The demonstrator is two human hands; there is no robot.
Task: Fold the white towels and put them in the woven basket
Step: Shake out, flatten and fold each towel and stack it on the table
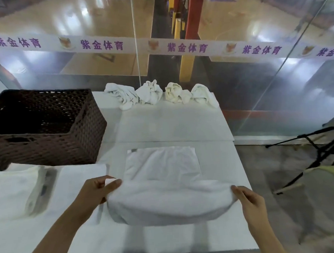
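Head view. Item: white towel (165,188), spread on the white table (187,239) at near centre, its near edge lifted into a sagging fold. The near-left corner is pinched by the left hand (97,190) between thumb and fingers; the near-right corner is held by the curled fingers of the right hand (249,201). The far half lies flat on the table.

Handling, as judged: light, soft and limp cloth, not fragile, which droops between two holds and keeps no shape of its own. It is best taken at the corners or along an edge, with the span kept taut so that edges can be matched.

Further stock: four crumpled towels (160,94) in a row at the far edge of the table, untouched. A folded towel (17,194) lies at near left.

Destination: woven basket (47,144), dark brown, at far left on the table; its visible interior is dark and no towel can be made out in it.
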